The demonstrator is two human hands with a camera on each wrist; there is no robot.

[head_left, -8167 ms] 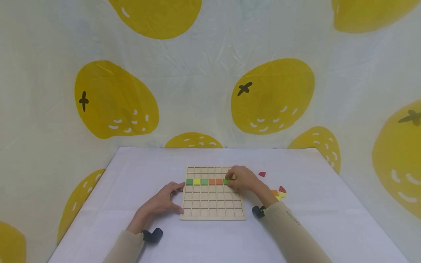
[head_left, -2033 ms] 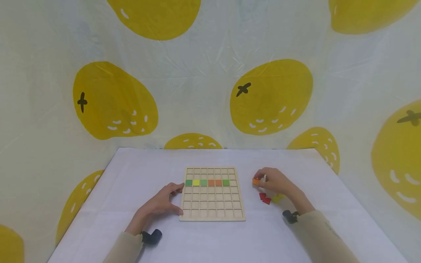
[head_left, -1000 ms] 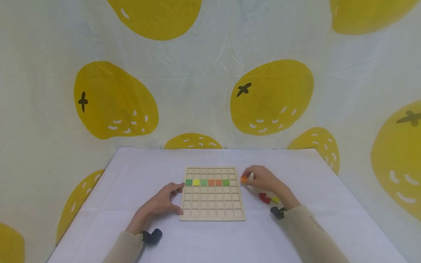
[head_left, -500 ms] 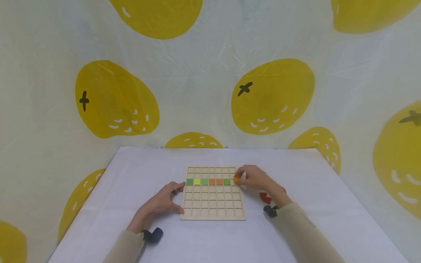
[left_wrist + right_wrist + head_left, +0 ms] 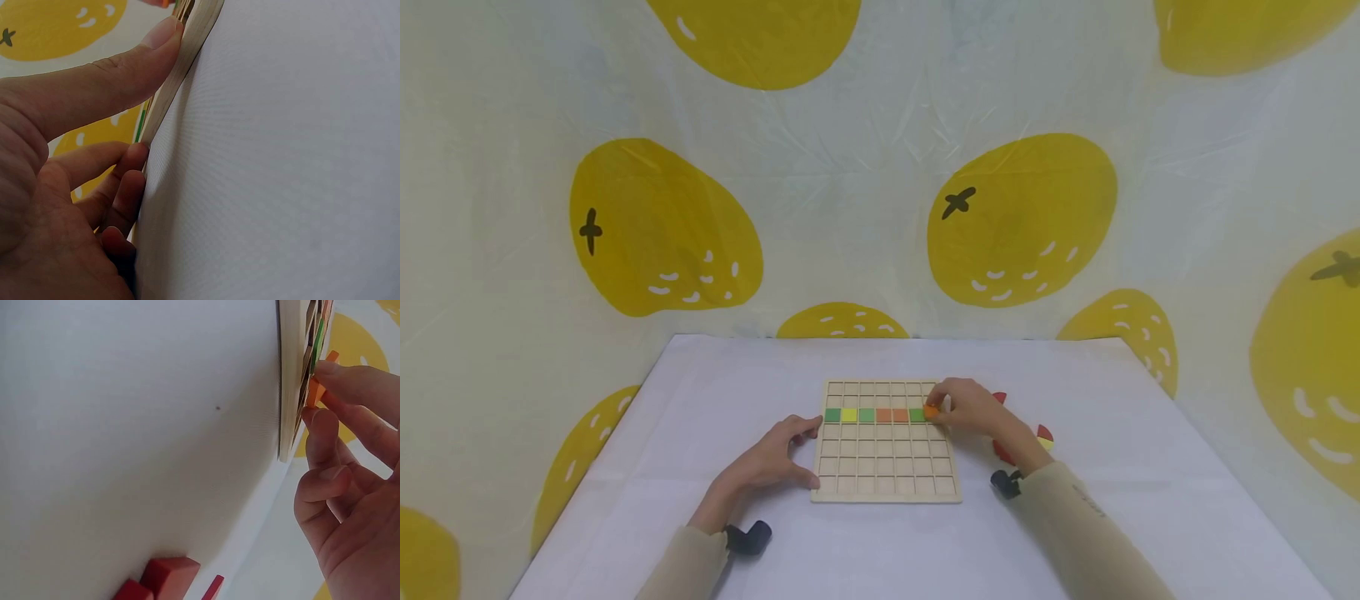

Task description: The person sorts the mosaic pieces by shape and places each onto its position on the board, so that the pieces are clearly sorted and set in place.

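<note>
A pale wooden grid board [image 5: 880, 463] lies on the white-covered table. Across its third row from the back runs a line of green, yellow and orange square tiles [image 5: 867, 415]. My left hand [image 5: 767, 454] touches the board's left edge, thumb near the front corner and fingertips farther back, as the left wrist view [image 5: 164, 81] also shows. With thumb and fingers my right hand [image 5: 973, 408] pinches an orange tile [image 5: 931, 412] over the right end of that row, beside the last green tile. In the right wrist view the orange tile [image 5: 315, 394] stands tilted at the grid, partly hidden by fingers.
To the right of the board lie red pieces [image 5: 1002, 451], partly behind the right forearm. Farther back is another red piece [image 5: 999, 397], and a red and yellow pair [image 5: 1045, 436] lies beyond the wrist. A fruit-patterned curtain [image 5: 850, 192] hangs behind the table.
My right hand picked up the orange tile from the right and carried it left onto the board's last column in that row. The left hand has stayed at the board's edge.
</note>
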